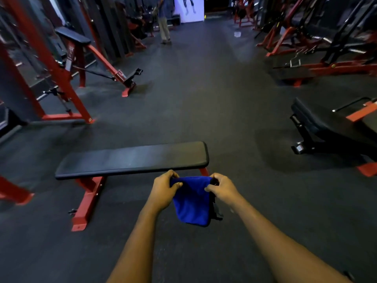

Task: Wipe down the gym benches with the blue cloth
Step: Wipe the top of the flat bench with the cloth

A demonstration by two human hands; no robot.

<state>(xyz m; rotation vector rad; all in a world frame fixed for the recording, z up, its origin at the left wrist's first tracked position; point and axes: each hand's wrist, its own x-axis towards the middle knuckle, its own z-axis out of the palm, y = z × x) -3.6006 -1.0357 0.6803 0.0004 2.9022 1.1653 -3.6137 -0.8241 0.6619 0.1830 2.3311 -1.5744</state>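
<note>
A flat gym bench (132, 158) with a black pad and red legs stands crosswise just in front of me. The blue cloth (192, 201) hangs folded in the air, just short of the bench's near right end. My left hand (163, 189) pinches its upper left corner and my right hand (222, 187) pinches its upper right corner. The cloth does not touch the pad. A second black bench (318, 123) on a black and red frame stands to the right.
Red machine frames (61, 78) line the left side, with a padded rest (73, 35) on one. More red and black machines (318, 43) fill the far right. A person (164, 23) stands far down the dark rubber aisle (204, 88).
</note>
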